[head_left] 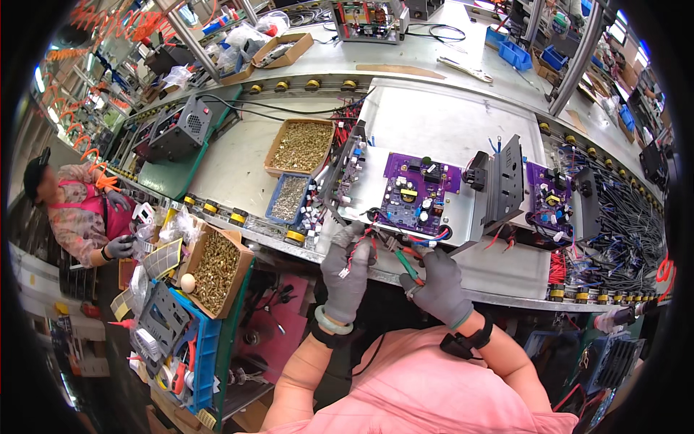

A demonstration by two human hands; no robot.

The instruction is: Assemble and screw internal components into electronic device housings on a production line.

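Note:
Both my hands wear grey gloves and work at the near edge of an open metal chassis. My left hand is closed around a bundle of thin wires, some red, with a small white connector hanging below the fingers. In my right hand is a pair of pliers with green and red handles, its tip pointing toward the wires by the left hand. The jaws are too small to make out. Just beyond lies a purple circuit board fixed inside the chassis, with red and blue wires at its near edge.
Left of the chassis stand a cardboard box of brass-coloured screws and a blue bin of silver ones. A second purple board and heaped black cables lie right. Another box of fasteners and a co-worker are at left.

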